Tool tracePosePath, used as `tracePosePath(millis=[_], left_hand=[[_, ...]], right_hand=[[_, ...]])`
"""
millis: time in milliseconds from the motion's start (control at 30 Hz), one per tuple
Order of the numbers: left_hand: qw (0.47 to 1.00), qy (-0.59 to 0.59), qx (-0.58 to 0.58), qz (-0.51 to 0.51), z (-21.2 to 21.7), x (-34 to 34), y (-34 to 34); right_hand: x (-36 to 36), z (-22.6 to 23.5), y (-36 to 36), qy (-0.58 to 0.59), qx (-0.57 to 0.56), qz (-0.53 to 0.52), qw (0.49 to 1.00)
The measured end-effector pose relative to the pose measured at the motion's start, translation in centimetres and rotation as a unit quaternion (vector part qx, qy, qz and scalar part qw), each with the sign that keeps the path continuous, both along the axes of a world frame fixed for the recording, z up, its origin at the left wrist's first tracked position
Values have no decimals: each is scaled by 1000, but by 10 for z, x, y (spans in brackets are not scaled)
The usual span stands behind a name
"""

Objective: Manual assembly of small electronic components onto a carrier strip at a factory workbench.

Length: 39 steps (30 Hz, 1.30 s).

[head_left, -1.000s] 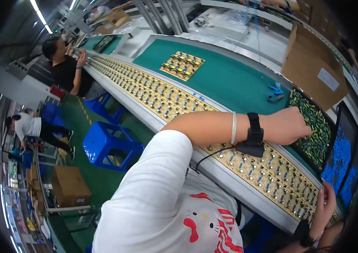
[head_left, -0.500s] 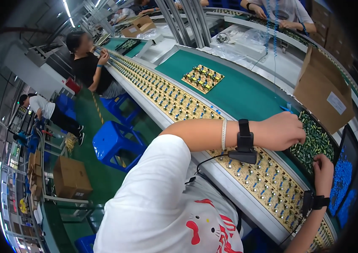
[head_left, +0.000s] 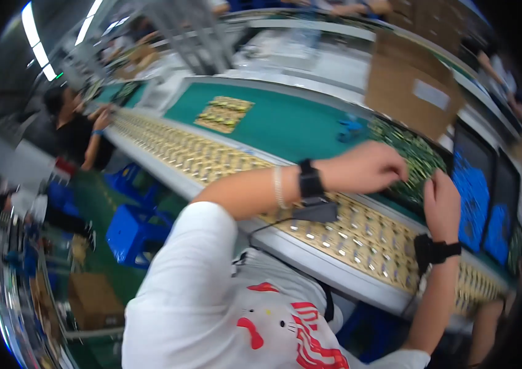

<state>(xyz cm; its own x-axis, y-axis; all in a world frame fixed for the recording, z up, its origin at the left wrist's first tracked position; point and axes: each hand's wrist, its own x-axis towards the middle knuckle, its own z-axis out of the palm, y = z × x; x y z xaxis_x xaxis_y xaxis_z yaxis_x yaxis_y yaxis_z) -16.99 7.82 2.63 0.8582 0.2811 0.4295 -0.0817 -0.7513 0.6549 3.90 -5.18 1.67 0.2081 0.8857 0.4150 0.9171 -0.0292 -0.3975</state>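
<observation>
At the right of the frame a dark tray holds a dense batch of small green parts, and both hands meet over it. The left hand reaches across from the centre with its fingers curled down onto the green parts at the tray's near edge; whether it pinches one cannot be told through the blur. The right hand comes up from the lower right, fingers together and bent, touching the same edge just beside the left. Further right, two black trays hold blue parts. Below the hands a long belt carries rows of small yellow holders from upper left to lower right. On the green mat above it lies a flat yellow panel, and a cardboard box stands at the upper right.

Half a second ago the right hand lay lower, near the belt's end; it has since risen to join the left at the tray.
</observation>
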Motion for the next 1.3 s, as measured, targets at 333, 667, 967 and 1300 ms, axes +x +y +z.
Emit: tracePosePath(millis=[333, 667, 967, 1300], left_hand=[[931, 124, -342, -34, 3, 33, -32], [951, 236, -191, -61, 8, 86, -68], [957, 117, 139, -227, -11, 156, -122], [932, 95, 252, -244, -37, 198, -142]], right_hand=[[-35, 11, -164, 372, 141, -129, 908], [-54, -46, -221, 509, 176, -152, 829], [-52, -40, -239, 520, 191, -157, 818], [-53, -44, -254, 502, 169, -170, 831]])
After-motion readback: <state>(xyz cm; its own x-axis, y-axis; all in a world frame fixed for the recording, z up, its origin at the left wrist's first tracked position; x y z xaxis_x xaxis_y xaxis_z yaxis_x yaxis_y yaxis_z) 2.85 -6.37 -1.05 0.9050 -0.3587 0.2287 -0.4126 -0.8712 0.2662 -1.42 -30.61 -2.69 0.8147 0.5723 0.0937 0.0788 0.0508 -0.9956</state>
